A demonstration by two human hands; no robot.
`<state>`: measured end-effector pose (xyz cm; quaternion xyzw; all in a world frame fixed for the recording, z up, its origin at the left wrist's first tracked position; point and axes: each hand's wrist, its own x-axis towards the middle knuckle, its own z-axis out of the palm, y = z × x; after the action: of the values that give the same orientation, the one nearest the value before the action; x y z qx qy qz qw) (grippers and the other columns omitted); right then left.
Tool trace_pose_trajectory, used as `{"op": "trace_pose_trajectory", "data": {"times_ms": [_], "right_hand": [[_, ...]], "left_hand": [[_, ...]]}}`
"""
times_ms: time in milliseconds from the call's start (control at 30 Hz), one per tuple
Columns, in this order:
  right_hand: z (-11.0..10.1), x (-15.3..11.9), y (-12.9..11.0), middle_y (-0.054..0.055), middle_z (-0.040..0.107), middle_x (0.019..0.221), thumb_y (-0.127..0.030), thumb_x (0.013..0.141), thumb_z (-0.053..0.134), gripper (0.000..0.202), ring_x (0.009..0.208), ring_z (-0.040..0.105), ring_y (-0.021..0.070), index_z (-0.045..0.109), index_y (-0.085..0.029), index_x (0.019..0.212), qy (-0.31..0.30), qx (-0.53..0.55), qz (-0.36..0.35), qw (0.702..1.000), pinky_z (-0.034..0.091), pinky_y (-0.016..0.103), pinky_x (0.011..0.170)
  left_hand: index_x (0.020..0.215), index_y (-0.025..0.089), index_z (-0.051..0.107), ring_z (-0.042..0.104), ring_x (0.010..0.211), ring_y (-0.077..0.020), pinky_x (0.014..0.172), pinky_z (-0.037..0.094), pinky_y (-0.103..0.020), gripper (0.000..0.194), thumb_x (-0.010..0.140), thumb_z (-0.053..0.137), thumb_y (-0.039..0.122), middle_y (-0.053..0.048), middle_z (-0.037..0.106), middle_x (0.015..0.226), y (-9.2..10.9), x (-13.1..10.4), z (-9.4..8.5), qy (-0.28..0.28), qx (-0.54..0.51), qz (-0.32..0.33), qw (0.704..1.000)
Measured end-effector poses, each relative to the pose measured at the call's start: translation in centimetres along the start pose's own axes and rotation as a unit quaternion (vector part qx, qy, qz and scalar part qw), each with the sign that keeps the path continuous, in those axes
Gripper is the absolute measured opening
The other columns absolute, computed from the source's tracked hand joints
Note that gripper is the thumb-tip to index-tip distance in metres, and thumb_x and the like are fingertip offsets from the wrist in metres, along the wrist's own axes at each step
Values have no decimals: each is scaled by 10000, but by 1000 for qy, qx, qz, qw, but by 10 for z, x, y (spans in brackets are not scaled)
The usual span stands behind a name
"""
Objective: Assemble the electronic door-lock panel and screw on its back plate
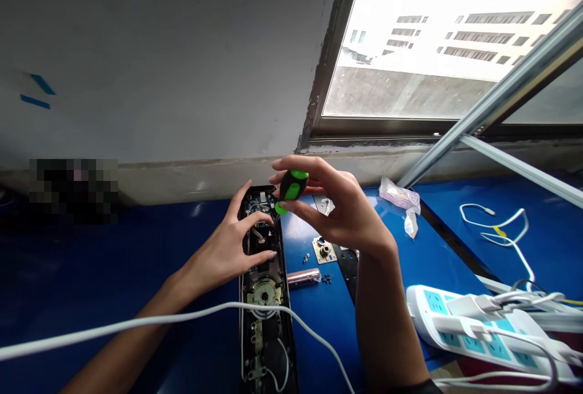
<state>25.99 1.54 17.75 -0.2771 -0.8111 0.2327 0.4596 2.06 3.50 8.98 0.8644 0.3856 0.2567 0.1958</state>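
A long black speaker-like housing (268,266) lies open on the blue table, with a circuit board (259,203), wires and a round speaker driver (265,295) inside it. My left hand (228,242) reaches across its upper part, fingers spread, with the index finger at the far end and the thumb over the middle. In my right hand (339,212) is a green and black screwdriver (293,190), held tilted by the handle between thumb and fingers. Its shaft points down into the housing near my left fingertips; the tip is hard to make out.
Right of the housing lie a small square board (324,251), loose screws (327,278) and a pinkish wrapped cylinder (304,278). A white cable (195,314) crosses over the housing. A power strip (483,327) with plugs sits at right. A plastic packet (399,195) lies near the window wall.
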Motion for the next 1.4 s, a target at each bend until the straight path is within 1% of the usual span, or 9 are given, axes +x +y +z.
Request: {"op": "trace_pose_trajectory", "data": {"times_ms": [233,467,600,700,800,1000,1167,1300,1400], "right_hand": [[-3,-2,0,28,769,1231,-135,941,702,443,1070,782,190,653,-252,1366,47,-17,2,999,683,328,921],[-18,-9,-1,17,768,1060,-167,868,795,417,896,773,183,675,-246,1259,119,-57,10,991,682,335,796],[-31,-15,6,-10,738,934,-177,863,784,320,799,728,142,668,-226,1157,-16,-93,120,988,659,290,765],[-34,-17,18,-21,703,876,-190,867,770,282,690,677,113,642,-222,1117,-111,-94,224,964,598,248,639],[-30,-16,31,-24,683,849,-182,863,759,280,679,666,116,617,-229,1100,-137,-81,258,953,538,230,582],[-28,-14,41,-21,685,883,-150,849,746,288,689,664,112,617,-230,1094,-140,-88,249,954,526,233,611],[-33,-14,28,-39,667,816,-192,868,745,278,664,650,112,651,-222,1127,-65,-116,189,973,564,262,652],[-27,-13,14,-39,665,812,-251,880,780,325,694,664,137,665,-253,1184,69,-46,118,990,601,289,639],[-18,-10,8,-33,660,834,-290,868,824,348,705,683,159,651,-288,1170,162,3,76,984,623,312,593]], "left_hand": [[1303,282,664,332,1586,-484,1157,551,-595,496,855,853,380,-41,-81,1803,0,-2,1,-27,-9,-39,999],[1277,278,659,453,1523,-468,1059,637,-540,467,852,849,315,-71,-10,1805,-3,-1,0,-6,-7,-25,1000],[1328,290,633,370,1563,-497,1109,587,-615,491,876,823,315,-70,-35,1806,-2,0,-1,-18,3,-34,999],[1430,321,584,159,1629,-522,1165,475,-728,556,916,794,355,-58,-47,1811,4,0,-2,-5,41,-21,999],[1437,312,594,18,1650,-501,1200,392,-774,497,965,747,340,-73,78,1806,13,0,-1,25,73,36,996],[1287,198,695,176,1635,-449,1252,403,-685,284,1009,678,254,-171,392,1659,20,1,10,22,88,132,987],[1262,206,721,354,1529,-390,1209,468,-623,276,999,711,286,-149,616,1387,15,0,5,34,66,150,986],[1242,223,744,447,1415,-352,1127,528,-550,325,960,782,379,-113,722,1193,10,-2,-7,7,24,160,987],[1238,222,757,479,1374,-324,1097,544,-491,343,947,799,399,-95,756,1154,4,-4,-13,2,0,148,989]]}}
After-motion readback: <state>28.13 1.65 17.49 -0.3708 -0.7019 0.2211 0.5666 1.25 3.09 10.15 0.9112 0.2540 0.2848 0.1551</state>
